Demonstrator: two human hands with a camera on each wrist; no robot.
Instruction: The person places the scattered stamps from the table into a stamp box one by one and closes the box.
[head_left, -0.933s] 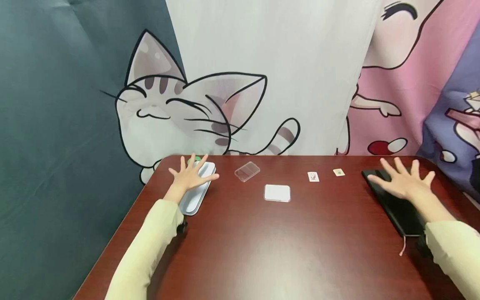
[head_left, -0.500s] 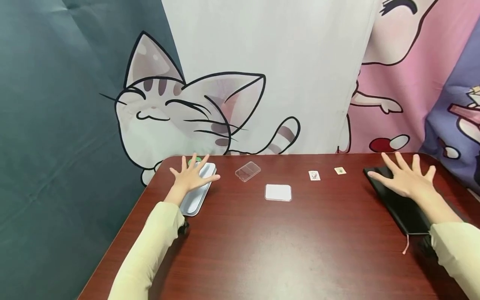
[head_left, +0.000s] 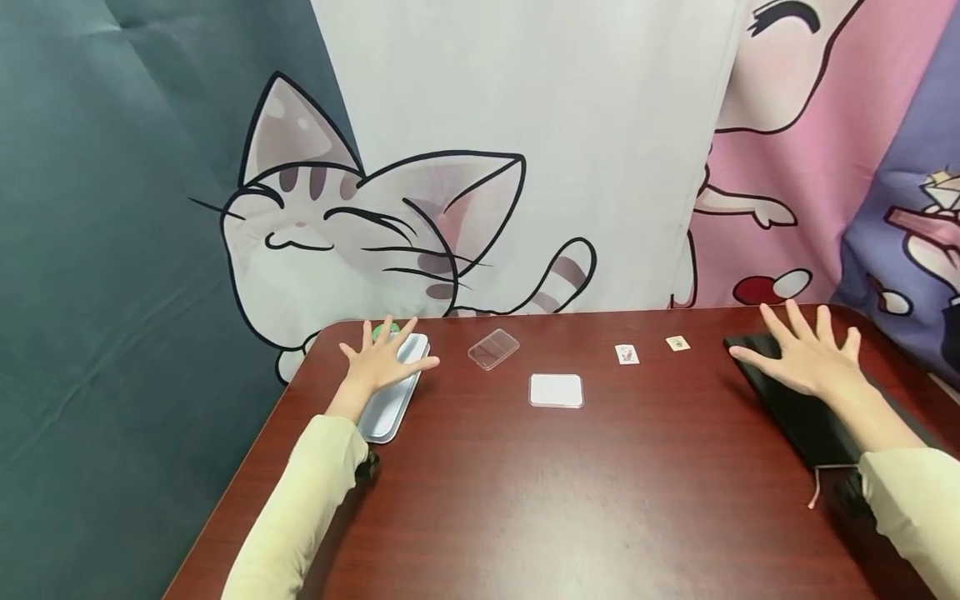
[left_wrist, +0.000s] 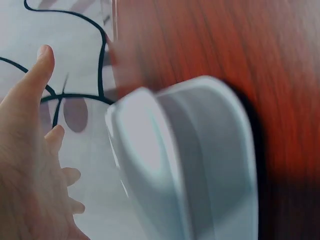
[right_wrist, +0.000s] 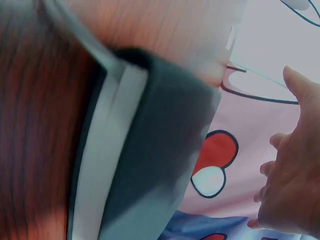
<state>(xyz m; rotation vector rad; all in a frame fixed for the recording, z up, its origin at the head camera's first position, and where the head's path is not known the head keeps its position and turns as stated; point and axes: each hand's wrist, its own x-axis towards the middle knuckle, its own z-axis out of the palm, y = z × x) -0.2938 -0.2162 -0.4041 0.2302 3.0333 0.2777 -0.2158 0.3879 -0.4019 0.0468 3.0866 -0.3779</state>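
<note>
My left hand [head_left: 377,364] is spread, palm down, above a light grey-blue oblong case [head_left: 390,410] at the table's left; it holds nothing. The left wrist view shows the case [left_wrist: 220,145] below, apart from the fingers. On the right, my right hand [head_left: 813,358] hovers with fingers spread over a black notebook [head_left: 802,425] that has a ribbon bookmark [head_left: 815,492]. Its page edges and dark cover [right_wrist: 160,130] fill the middle of the right wrist view. A green round thing [head_left: 386,330], partly hidden, sits behind the left fingers.
On the dark red wooden table [head_left: 525,508] lie a clear plastic case [head_left: 493,349], a white rounded card or flat box [head_left: 556,391], a small printed card [head_left: 627,354] and a smaller yellowish one [head_left: 678,343]. A cartoon curtain [head_left: 630,108] hangs right behind the back edge.
The head view has shifted slightly. Both hands stay spread over the case and the notebook, and the things on the table have not moved.
</note>
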